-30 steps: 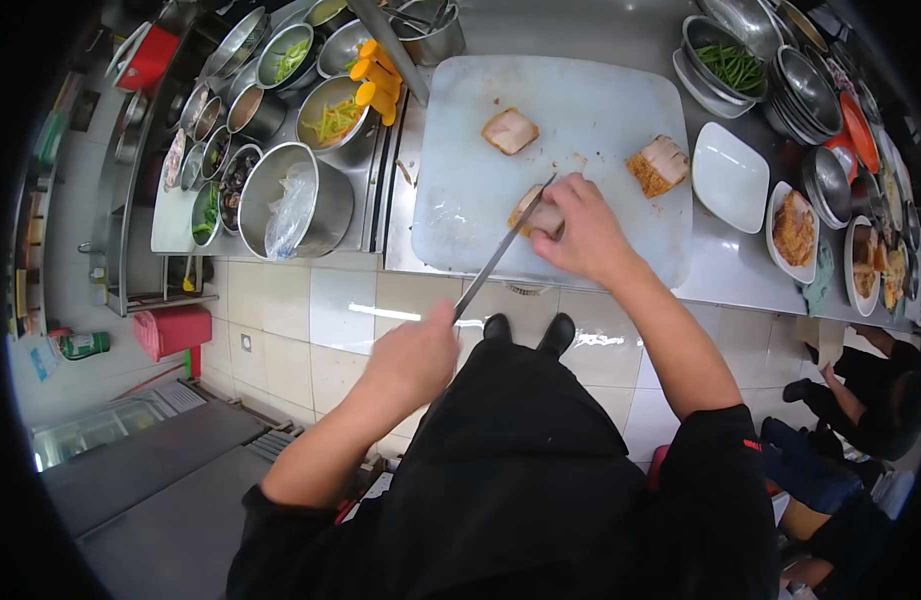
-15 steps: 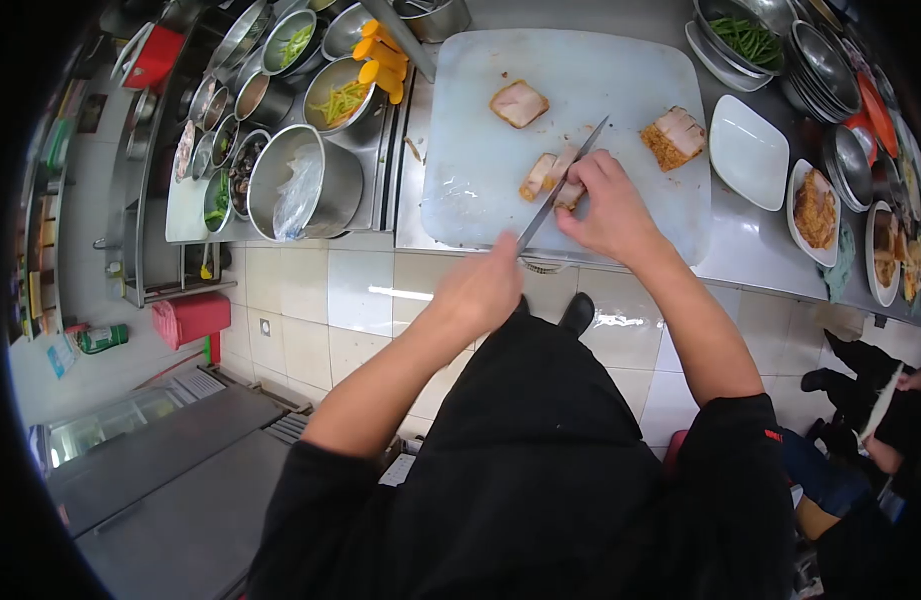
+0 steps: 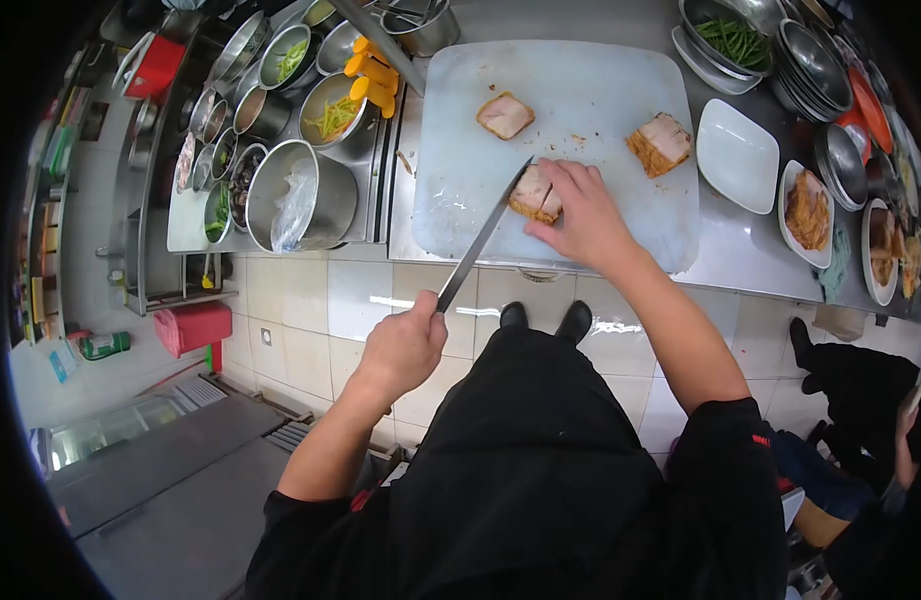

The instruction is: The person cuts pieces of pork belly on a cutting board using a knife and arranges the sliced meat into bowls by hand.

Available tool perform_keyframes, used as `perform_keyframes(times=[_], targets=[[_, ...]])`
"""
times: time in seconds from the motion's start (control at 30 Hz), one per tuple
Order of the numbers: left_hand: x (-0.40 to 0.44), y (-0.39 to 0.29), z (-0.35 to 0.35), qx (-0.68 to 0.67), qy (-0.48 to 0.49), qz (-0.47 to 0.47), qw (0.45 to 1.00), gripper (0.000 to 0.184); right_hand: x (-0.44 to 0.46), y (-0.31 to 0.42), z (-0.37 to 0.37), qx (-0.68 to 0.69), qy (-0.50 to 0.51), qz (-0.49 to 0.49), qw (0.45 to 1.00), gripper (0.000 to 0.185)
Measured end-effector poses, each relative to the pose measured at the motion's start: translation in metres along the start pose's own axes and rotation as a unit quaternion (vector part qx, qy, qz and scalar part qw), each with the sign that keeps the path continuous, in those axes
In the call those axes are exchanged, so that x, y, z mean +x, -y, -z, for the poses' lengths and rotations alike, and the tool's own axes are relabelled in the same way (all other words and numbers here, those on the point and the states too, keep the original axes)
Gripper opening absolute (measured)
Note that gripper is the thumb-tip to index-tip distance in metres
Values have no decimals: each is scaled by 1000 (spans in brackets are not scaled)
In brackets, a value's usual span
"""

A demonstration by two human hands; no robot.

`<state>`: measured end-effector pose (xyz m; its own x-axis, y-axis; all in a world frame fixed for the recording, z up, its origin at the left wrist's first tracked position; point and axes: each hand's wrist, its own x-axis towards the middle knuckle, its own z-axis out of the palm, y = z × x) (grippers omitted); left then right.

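Observation:
My left hand [image 3: 406, 345] is wrapped round the handle of a long knife [image 3: 478, 240]. The blade slants up and away, its tip by the left side of a piece of roast pork [image 3: 531, 190] with pale meat and a golden crust. Cuts show across that piece. My right hand [image 3: 589, 215] grips it from the right, fingers over the far side and thumb at the near side. All this is over a white cutting board [image 3: 456, 170]. Another pork piece [image 3: 506, 116] lies farther back, and a larger, sliced one [image 3: 661, 145] sits at the right.
Right of the board are a white square plate [image 3: 738, 155], a dish of browned food [image 3: 808, 212] and a bowl of green beans [image 3: 733, 42]. At the left stand a large metal pot [image 3: 331, 200] and several bowls of ingredients. Another person [image 3: 866, 395] is at the lower right.
My left hand has drawn the knife back toward me and left, and the blade now lies at the pork's left side. My right hand has spread round the piece, its slices now together.

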<state>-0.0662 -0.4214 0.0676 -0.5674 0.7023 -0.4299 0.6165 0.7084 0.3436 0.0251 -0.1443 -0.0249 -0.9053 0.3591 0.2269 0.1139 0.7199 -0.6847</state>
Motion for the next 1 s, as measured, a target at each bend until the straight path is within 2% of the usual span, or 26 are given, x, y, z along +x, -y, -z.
perform_keyframes(times=[0.13,0.2,0.27,0.3,0.4,0.47,0.5,0.57,0.6,0.67,0.77,0.8,0.93,1.0], targets=[[11,-24,-21,4,10,-11,1000,17,-5,-9,9,-41,-25,-21,999,78],[18,-33,-30,-28,-21,-68,997,18,-12,-8,25,-117,-29,-17,993,76],[11,-35,-13,-48,0,-43,998,19,-14,11,53,-225,-26,10,974,74],[7,-32,-6,-57,11,-31,998,20,-5,16,56,-228,-40,36,972,69],[-18,5,2,-136,-3,39,990,21,55,17,48,-131,31,56,989,63],[-23,20,3,-233,43,134,962,22,104,-3,21,-156,-9,112,981,63],[-22,25,3,-282,63,183,940,22,124,-5,17,-153,53,54,985,61],[-17,32,-2,-308,44,168,935,23,154,-3,10,-146,180,-57,971,57],[-16,35,-5,-322,38,163,932,23,159,5,15,-131,213,-84,965,54],[-15,32,4,-314,16,145,938,22,156,27,32,-101,288,-141,942,49],[-5,39,5,-256,-63,79,961,21,104,32,11,-175,138,-22,975,41],[-1,41,5,-224,-95,49,969,20,92,36,8,-152,142,-8,978,41],[17,45,15,-63,-34,60,996,18,70,30,-6,-59,127,2,990,41],[14,29,38,-40,-14,52,998,19,64,31,-12,-24,113,-19,993,40]])
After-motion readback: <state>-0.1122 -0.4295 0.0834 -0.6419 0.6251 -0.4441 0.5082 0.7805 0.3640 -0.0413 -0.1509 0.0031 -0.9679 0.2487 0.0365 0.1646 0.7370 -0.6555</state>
